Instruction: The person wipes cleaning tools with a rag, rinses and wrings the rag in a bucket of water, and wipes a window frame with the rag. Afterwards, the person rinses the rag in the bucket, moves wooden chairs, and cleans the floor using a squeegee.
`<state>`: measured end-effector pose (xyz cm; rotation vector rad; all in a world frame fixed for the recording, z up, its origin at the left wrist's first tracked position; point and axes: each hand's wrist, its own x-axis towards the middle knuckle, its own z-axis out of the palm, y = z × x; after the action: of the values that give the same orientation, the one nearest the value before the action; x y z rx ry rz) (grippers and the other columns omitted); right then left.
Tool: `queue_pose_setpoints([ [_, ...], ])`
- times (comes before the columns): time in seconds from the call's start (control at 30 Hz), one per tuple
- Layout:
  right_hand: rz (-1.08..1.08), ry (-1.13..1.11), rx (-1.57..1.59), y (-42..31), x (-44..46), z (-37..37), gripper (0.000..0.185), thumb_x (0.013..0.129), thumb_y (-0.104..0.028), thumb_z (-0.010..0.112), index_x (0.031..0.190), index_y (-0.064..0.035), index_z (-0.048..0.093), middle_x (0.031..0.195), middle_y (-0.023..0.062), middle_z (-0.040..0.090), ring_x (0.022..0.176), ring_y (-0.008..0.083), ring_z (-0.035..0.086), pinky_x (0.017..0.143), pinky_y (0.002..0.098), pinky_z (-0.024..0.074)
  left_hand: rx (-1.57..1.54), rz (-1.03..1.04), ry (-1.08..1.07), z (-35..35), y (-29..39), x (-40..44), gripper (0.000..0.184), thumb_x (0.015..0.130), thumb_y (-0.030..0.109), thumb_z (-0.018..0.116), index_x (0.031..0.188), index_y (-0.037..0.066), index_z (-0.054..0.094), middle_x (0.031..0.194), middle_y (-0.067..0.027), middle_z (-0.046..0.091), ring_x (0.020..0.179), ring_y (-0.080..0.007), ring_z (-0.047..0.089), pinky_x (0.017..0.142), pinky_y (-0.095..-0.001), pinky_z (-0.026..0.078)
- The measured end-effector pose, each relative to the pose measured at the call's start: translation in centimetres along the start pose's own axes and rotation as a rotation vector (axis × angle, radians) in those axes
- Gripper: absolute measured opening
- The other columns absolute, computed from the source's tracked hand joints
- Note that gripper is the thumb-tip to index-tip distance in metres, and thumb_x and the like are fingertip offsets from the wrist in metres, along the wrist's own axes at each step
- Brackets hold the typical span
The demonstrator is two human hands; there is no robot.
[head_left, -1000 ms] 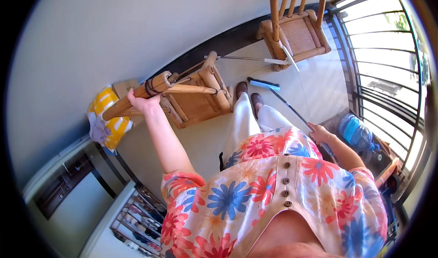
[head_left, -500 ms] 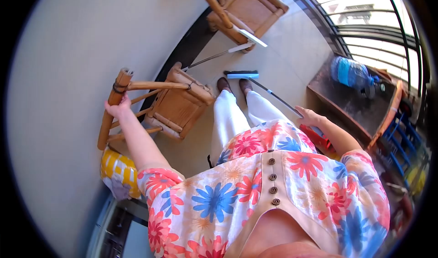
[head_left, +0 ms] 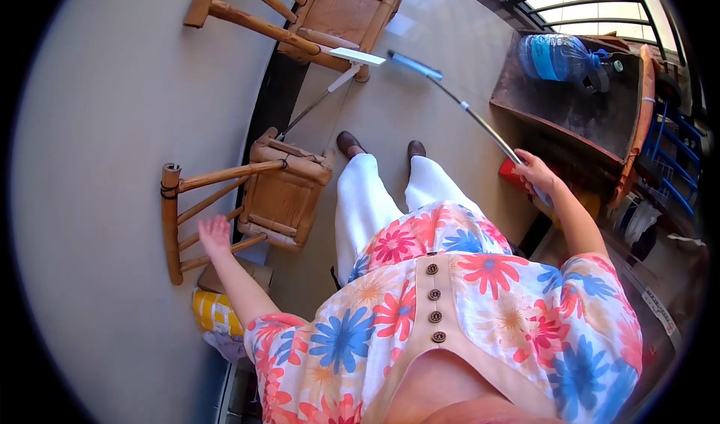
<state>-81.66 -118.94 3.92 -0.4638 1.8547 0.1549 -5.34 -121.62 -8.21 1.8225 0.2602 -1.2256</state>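
Note:
My left hand (head_left: pixel 215 236) has its fingers spread and holds nothing; it is just beside the backrest of a small bamboo chair (head_left: pixel 275 200), which stands against the wall. My right hand (head_left: pixel 535 173) is closed around the grey handle of a broom (head_left: pixel 484 124). The blue broom head (head_left: pixel 416 65) with dark bristles is in front of my feet, at the far end of the handle. To its left is a white-headed squeegee (head_left: pixel 357 56), whose pole leans down towards the nearer chair.
A second bamboo chair (head_left: pixel 345 15) stands farther along the wall. On the right, a dark box (head_left: pixel 570 116) holds a large blue water bottle (head_left: pixel 555 58), near window bars and a blue metal frame (head_left: pixel 675 161). A yellow-and-white bag (head_left: pixel 217 313) lies at lower left.
My left hand has let go of the chair's backrest, and its fingers have opened. The broom head has lifted or swung away from my feet. The view has turned, showing more of the right side.

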Motion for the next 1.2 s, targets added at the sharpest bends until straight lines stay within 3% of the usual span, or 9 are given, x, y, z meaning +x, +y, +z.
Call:
queue_pose_setpoints([
  [0.27,-0.097,0.175,-0.151,-1.7,15.6,1.4,0.062,0.08,-0.003,0.041,0.138,-0.013,0.021,0.065,0.0129,0.055,0.043,0.0206,0.053,0.037,0.035,0.044,1.005,-0.281,-0.074,-0.6,-20.2,-12.4,0.029,0.08,0.028,0.063,0.099,0.006,0.058,0.079,-0.0039,0.059,0.065,-0.0142,0.059,0.051,-0.0282,0.047],
  [0.4,-0.18,0.127,-0.737,2.2,14.7,4.7,0.065,0.081,-0.005,0.037,0.14,-0.0163,0.013,0.104,0.0251,0.057,0.098,0.0354,0.057,0.081,0.0427,0.0465,1.218,-0.357,-0.194,1.3,-26.0,-14.7,0.026,0.08,0.026,0.062,0.098,0.007,0.06,0.078,-0.0018,0.06,0.064,-0.0112,0.058,0.05,-0.0255,0.046],
  [0.47,-0.225,0.037,-0.863,6.3,11.4,4.3,0.066,0.081,-0.006,0.037,0.141,-0.0187,0.011,0.104,0.0242,0.057,0.095,0.036,0.058,0.082,0.0435,0.0462,1.26,-0.332,-0.239,2.5,-27.0,-16.3,0.026,0.08,0.026,0.062,0.098,0.007,0.06,0.079,-0.0015,0.06,0.064,-0.0108,0.058,0.05,-0.0248,0.045],
  [0.6,-0.18,-0.065,-0.955,14.8,5.3,2.3,0.072,0.079,-0.005,0.042,0.141,-0.0216,0.01,0.093,0.0253,0.059,0.087,0.0374,0.06,0.076,0.0435,0.0475,1.211,-0.273,-0.257,3.6,-26.2,-16.1,0.025,0.081,0.025,0.062,0.098,0.008,0.059,0.079,-0.001,0.06,0.064,-0.0104,0.058,0.05,-0.0244,0.045],
  [0.8,-0.09,0.049,-0.716,13.5,-1.3,-1.0,0.05,0.081,-0.014,0.046,0.129,-0.0243,0.037,0.096,0.0223,0.06,0.088,0.0369,0.059,0.076,0.0458,0.0467,1.159,-0.249,-0.244,5.3,-22.7,-11.7,0.023,0.082,0.026,0.061,0.097,0.009,0.058,0.079,-0.0005,0.06,0.063,-0.01,0.058,0.05,-0.0242,0.045],
  [0.93,-0.259,0.283,-0.54,12.6,4.7,0.2,0.051,0.082,-0.014,0.044,0.132,-0.0214,0.034,0.095,0.0238,0.059,0.086,0.0373,0.059,0.073,0.0461,0.0475,1.248,-0.282,-0.334,6.8,-20.9,-8.9,0.024,0.081,0.025,0.061,0.098,0.009,0.058,0.078,-0.0006,0.06,0.062,-0.01,0.058,0.048,-0.0236,0.045],
  [1.07,0.057,0.163,-0.166,1.6,7.3,4.4,0.058,0.082,-0.01,0.038,0.137,-0.0188,0.025,0.099,0.0269,0.057,0.089,0.0368,0.059,0.076,0.0445,0.0476,1.313,-0.279,-0.418,8.8,-17.3,-6.1,0.024,0.081,0.023,0.061,0.1,0.008,0.058,0.078,-0.0018,0.059,0.061,-0.0103,0.057,0.044,-0.0223,0.043],
  [1.13,-0.019,0.219,-0.325,6.8,10.8,9.8,0.06,0.084,-0.009,0.039,0.139,-0.0163,0.019,0.091,0.0271,0.058,0.08,0.039,0.058,0.074,0.0448,0.0458,1.308,-0.235,-0.38,9.9,-14.6,-5.4,0.023,0.082,0.022,0.061,0.099,0.007,0.058,0.077,-0.003,0.059,0.06,-0.0109,0.057,0.042,-0.0221,0.043],
  [1.2,0.033,0.157,-0.432,11.1,6.6,14.3,0.064,0.083,-0.008,0.039,0.14,-0.0223,0.016,0.097,0.027,0.057,0.092,0.0388,0.057,0.083,0.046,0.0441,1.295,-0.207,-0.343,10.3,-12.0,-3.5,0.022,0.082,0.021,0.061,0.098,0.007,0.058,0.076,-0.0031,0.06,0.06,-0.0113,0.058,0.042,-0.0224,0.044],
])
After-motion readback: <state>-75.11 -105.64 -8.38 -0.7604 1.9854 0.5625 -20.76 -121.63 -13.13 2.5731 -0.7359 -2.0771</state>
